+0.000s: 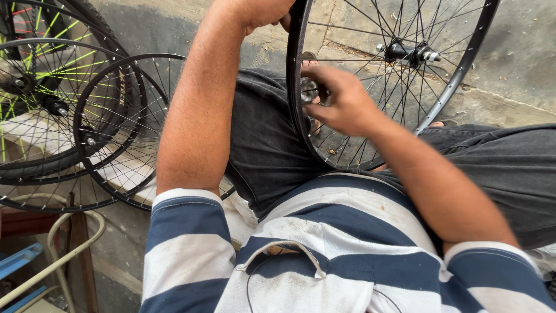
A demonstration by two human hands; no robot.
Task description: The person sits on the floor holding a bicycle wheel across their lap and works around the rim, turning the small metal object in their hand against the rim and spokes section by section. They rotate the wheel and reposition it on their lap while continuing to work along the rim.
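A black bicycle wheel rim (470, 55) with thin steel spokes and a hub (408, 53) stands upright between my knees, over my dark trousers. My left hand (263, 11) grips the rim's top edge at the upper middle of the view. My right hand (341, 101) reaches in among the spokes near the rim's left side, fingers pinched around a small dark tool or spoke end; what exactly it holds is blurred.
Several other spoked wheels (116, 130) lean together at the left, one with green and yellow spokes (55, 35). A pale bent tube frame (63, 246) and a blue part (17, 261) lie at the lower left. Concrete floor (521, 64) lies beyond.
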